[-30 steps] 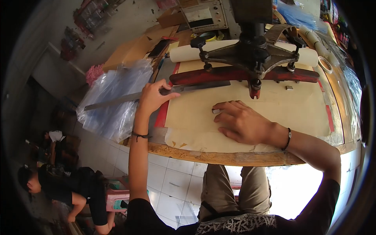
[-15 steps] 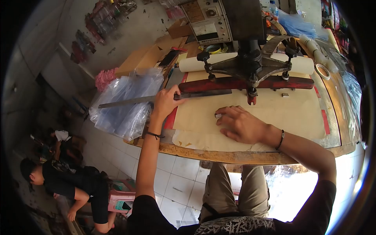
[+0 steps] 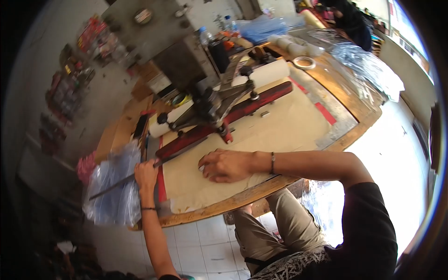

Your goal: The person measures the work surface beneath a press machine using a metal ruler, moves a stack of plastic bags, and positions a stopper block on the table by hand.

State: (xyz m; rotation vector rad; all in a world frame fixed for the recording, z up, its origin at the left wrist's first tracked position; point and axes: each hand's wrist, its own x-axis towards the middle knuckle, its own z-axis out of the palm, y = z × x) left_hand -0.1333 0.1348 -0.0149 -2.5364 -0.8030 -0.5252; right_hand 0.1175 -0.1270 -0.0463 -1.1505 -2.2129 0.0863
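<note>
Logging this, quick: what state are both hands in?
Left hand: closed on the long metal strip.
Right hand: fingers curled at a small block; grip unclear.

Two hands are showing — plus just one red bar, one metal strip, two black knobs, two tape rolls.

The left hand hid part of the long strip, the right hand covered most of a small pale piece, the grey machine ran past the top edge, and its round label was too blurred to read.
</note>
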